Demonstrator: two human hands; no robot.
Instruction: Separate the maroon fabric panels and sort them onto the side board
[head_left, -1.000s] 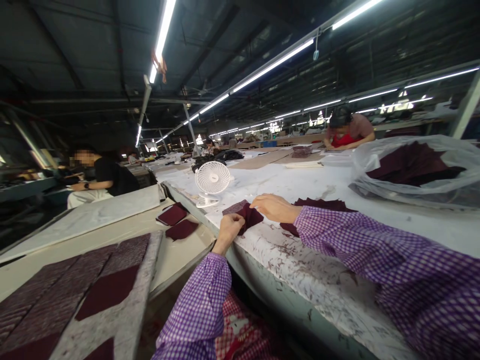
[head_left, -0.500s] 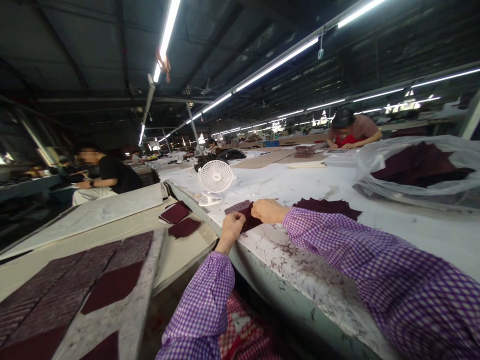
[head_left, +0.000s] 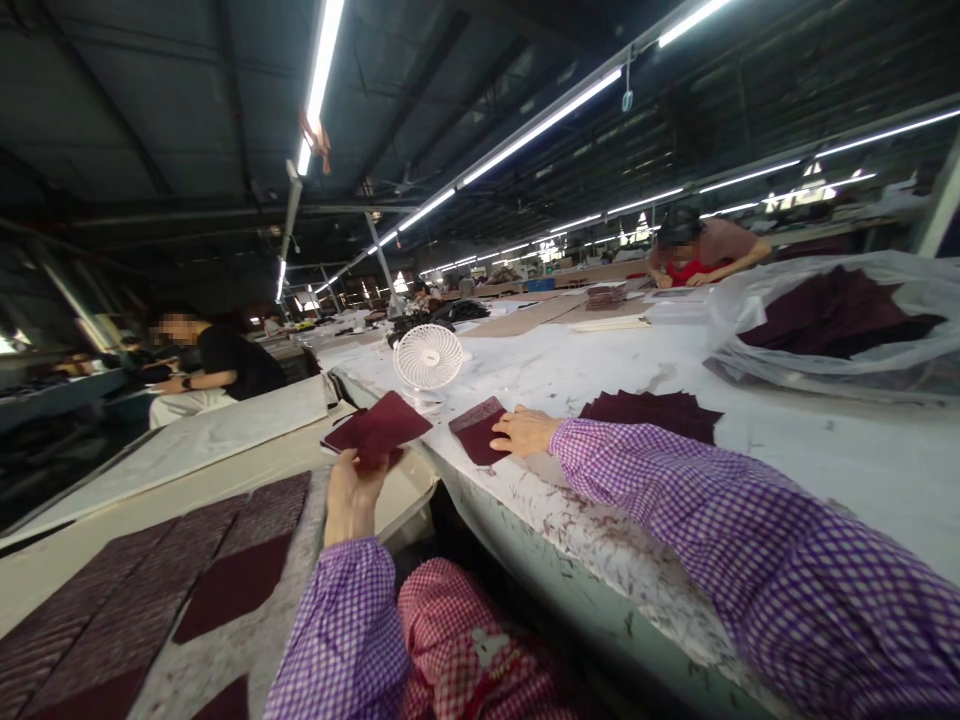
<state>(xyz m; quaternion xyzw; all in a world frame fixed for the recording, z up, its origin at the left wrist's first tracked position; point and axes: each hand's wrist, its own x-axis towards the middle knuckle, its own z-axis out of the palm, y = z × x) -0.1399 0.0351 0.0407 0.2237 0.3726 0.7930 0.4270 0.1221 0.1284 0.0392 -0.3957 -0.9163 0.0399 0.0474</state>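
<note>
My left hand (head_left: 356, 490) pinches a maroon fabric piece (head_left: 382, 425) by its near edge. It holds the piece over the cream side surface, above other maroon pieces that are mostly hidden below it. On the edge of the white table, my right hand (head_left: 527, 430) lies with its fingers stretched out on a maroon fabric stack (head_left: 478, 432). That stack shows a greyish, speckled strip along its far side. Just beyond my right forearm sits a fanned pile of maroon pieces (head_left: 652, 412).
A white fan (head_left: 427, 357) stands at the table's edge. To the right is a clear plastic bag (head_left: 817, 385) of maroon pieces. Overlapping maroon rows (head_left: 112, 600) cover a board at lower left. One co-worker (head_left: 705, 250) leans over the far table; another (head_left: 232, 360) sits at left.
My left hand has moved left and nearer, away from the stack, carrying a maroon fabric piece. My right hand has shifted slightly left, and its fingers have straightened over the stack.
</note>
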